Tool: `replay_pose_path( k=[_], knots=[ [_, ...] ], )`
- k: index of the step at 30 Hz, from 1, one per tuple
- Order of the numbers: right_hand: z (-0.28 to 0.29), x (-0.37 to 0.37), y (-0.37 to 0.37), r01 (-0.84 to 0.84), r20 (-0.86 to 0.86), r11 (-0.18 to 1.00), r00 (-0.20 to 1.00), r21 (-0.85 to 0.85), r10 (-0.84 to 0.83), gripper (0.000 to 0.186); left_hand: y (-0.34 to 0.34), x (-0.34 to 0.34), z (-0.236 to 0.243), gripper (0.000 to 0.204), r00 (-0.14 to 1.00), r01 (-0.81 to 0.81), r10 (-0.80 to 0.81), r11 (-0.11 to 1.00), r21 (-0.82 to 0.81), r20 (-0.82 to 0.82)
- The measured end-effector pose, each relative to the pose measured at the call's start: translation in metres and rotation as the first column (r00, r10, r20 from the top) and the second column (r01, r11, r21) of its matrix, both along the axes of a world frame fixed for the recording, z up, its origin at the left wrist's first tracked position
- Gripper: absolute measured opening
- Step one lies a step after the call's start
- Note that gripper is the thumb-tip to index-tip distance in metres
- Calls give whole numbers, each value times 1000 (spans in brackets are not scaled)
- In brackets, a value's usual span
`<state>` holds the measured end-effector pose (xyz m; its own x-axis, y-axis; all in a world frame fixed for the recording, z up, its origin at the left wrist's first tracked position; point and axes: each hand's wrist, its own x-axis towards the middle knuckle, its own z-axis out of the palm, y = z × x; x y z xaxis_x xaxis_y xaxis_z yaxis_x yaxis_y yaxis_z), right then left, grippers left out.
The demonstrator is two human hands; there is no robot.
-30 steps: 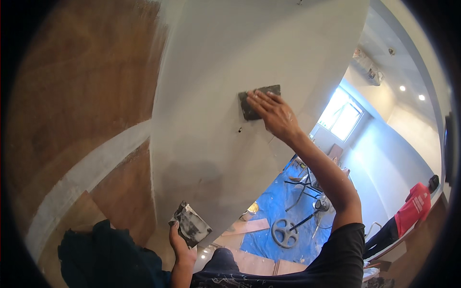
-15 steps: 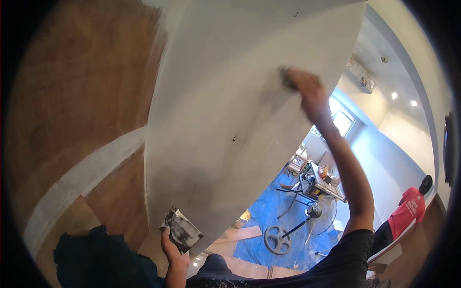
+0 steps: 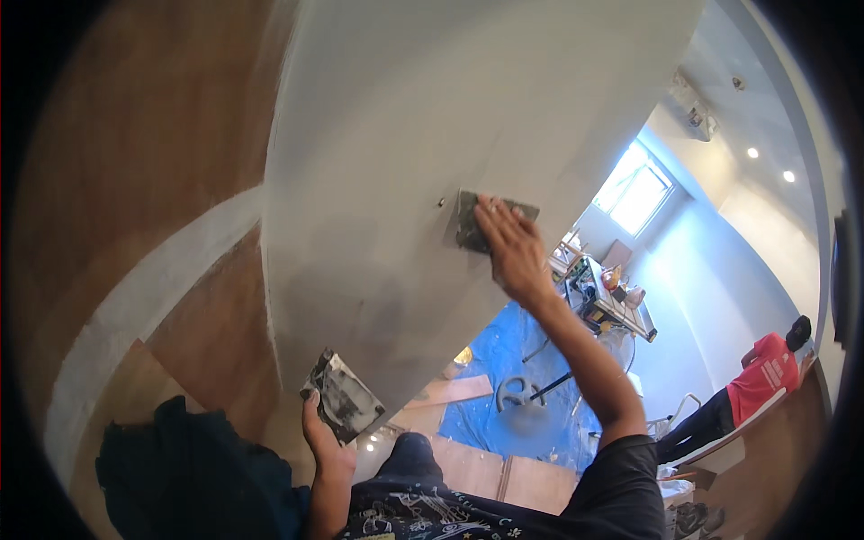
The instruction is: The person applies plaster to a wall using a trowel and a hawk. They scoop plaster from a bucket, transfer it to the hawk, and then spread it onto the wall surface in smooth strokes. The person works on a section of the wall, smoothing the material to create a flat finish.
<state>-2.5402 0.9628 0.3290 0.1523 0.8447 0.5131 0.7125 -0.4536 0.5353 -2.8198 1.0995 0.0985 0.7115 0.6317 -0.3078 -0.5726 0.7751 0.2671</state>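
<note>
Right hand: just right of centre, fingers laid nearly side by side over a dark blade, gripping it; thumb out of sight. Blade at 1 o'clock from centre, against the pale wall. Small hole just beside it, toward its 10 o'clock. Left hand: at 7 o'clock, pinching the edge of a smeared plate, thumb on top. 1 person in a red shirt near 4 o'clock. Cluttered surface at 3 o'clock; blue sheet at 5 o'clock.
</note>
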Motion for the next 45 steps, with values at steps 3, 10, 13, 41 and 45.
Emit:
replay_pose_path(
  k=[3,10,13,41,45],
  knots=[
    [-70,-8,3,55,-44,998,998,10,-54,69,0,0,-2,39,999,23,-23,1000,-3,-27],
    [-197,0,17,36,-200,994,978,-101,-56,65,8,-6,-13,34,995,43,-49,996,-76,-85],
    [-235,7,-4,42,-240,986,968,-161,-80,63,8,-4,-11,35,989,59,-73,992,-107,-127],
    [-85,37,-34,79,3,995,997,-61,-79,75,5,9,-26,48,997,28,-30,999,-26,-70],
    [-184,21,-30,134,-129,987,981,-85,-144,67,8,6,-24,47,995,7,-8,1000,-12,-99]
  ],
)
